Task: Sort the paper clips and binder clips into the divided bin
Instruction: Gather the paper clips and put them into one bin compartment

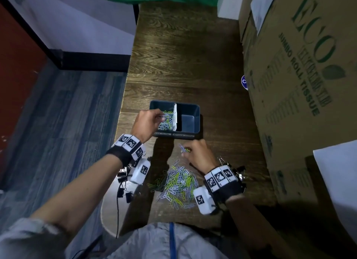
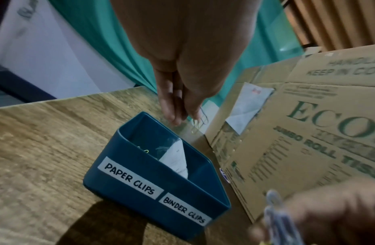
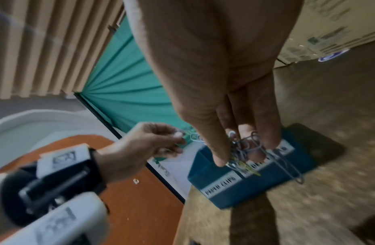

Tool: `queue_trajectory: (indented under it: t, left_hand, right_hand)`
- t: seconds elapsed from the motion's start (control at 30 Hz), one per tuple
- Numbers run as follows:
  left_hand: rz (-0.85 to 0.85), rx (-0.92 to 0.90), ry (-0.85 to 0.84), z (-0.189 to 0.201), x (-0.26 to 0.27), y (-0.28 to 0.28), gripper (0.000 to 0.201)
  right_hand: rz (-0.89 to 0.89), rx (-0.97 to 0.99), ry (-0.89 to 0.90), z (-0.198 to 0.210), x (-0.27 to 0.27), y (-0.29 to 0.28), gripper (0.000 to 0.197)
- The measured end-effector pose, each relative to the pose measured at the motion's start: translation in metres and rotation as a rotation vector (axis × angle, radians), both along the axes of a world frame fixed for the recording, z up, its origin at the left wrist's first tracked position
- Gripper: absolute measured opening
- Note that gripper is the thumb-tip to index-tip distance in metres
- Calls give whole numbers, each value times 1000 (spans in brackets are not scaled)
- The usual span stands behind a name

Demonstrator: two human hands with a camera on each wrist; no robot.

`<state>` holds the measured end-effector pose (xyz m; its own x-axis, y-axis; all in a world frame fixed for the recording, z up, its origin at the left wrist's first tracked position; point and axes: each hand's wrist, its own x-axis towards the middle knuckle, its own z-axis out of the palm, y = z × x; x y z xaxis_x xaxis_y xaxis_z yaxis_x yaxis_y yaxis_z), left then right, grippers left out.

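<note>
A dark blue divided bin [image 1: 193,132] sits mid-table, its front labelled PAPER CLIPS [image 2: 129,178] and BINDER CLIPS [image 2: 183,208]. The left compartment holds grey and yellow-green paper clips [image 1: 166,119]; the right compartment looks bare. My left hand [image 1: 148,121] hovers over the left compartment and pinches a few paper clips [image 2: 200,121] at its fingertips. My right hand [image 1: 197,152] is just in front of the bin and pinches a tangled bunch of paper clips [image 3: 248,149]. A loose pile of paper clips [image 1: 178,183] lies on the table near me. Black binder clips [image 1: 123,183] lie at the table's left edge.
Large cardboard boxes [image 1: 293,85] stand close along the right side of the wooden table [image 1: 183,56]. More black binder clips [image 1: 236,172] lie by my right wrist. A white paper divider [image 1: 175,116] splits the bin. The table's left edge drops to the floor [image 1: 67,123].
</note>
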<state>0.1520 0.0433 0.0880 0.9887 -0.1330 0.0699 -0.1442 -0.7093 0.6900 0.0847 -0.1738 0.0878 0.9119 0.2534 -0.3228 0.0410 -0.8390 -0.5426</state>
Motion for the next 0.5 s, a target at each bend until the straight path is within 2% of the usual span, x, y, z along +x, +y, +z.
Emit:
queue_trajectory:
  t: [0.07, 0.17, 0.27, 0.4, 0.5]
  left_hand:
    - [-7, 1, 48, -5, 5, 2, 33]
    - [56, 43, 26, -19, -9, 3, 22]
    - [72, 84, 77, -33, -40, 0, 18]
    - [23, 152, 219, -56, -78, -4, 16]
    - [-69, 192, 357, -70, -102, -5, 21]
  right_hand:
    - [21, 51, -73, 19, 16, 8, 17]
    - [32, 59, -147, 46, 48, 25, 14]
    - [44, 64, -198, 58, 79, 44, 18]
    - [8, 81, -164, 60, 108, 66, 36]
    - [-1, 95, -144, 52, 109, 65, 47]
